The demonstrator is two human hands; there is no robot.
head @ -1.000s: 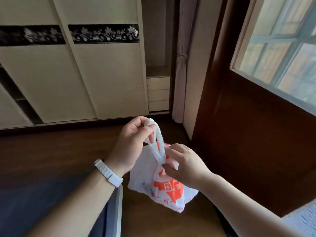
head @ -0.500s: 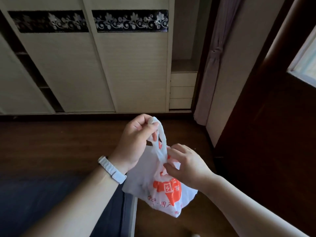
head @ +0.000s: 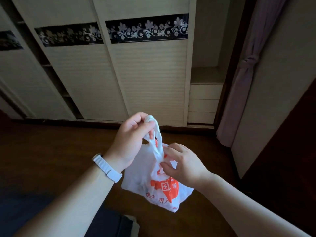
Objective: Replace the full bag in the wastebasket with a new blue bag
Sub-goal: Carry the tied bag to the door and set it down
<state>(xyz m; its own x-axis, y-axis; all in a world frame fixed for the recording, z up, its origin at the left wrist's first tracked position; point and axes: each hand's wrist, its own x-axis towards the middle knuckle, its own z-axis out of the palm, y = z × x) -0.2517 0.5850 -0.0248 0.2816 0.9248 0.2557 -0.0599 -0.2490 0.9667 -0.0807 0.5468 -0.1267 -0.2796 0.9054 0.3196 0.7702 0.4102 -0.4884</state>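
Observation:
A full white plastic bag (head: 147, 178) with orange print hangs in the air in front of me, above the dark wooden floor. My left hand (head: 131, 139), with a white watch band on the wrist, grips the top of the bag's twisted handles. My right hand (head: 182, 164) pinches the same handles lower down, at the bag's neck. No wastebasket and no blue bag are in view.
A cream sliding-door wardrobe (head: 147, 79) with a black floral band fills the far wall, with small drawers (head: 204, 103) at its right. A tied curtain (head: 246, 79) hangs at the right. A dark bed edge (head: 119, 224) lies at the bottom left.
The view has swung left, so the window has left the frame and more wardrobe shows. Both hands keep the same hold on the bag's handles.

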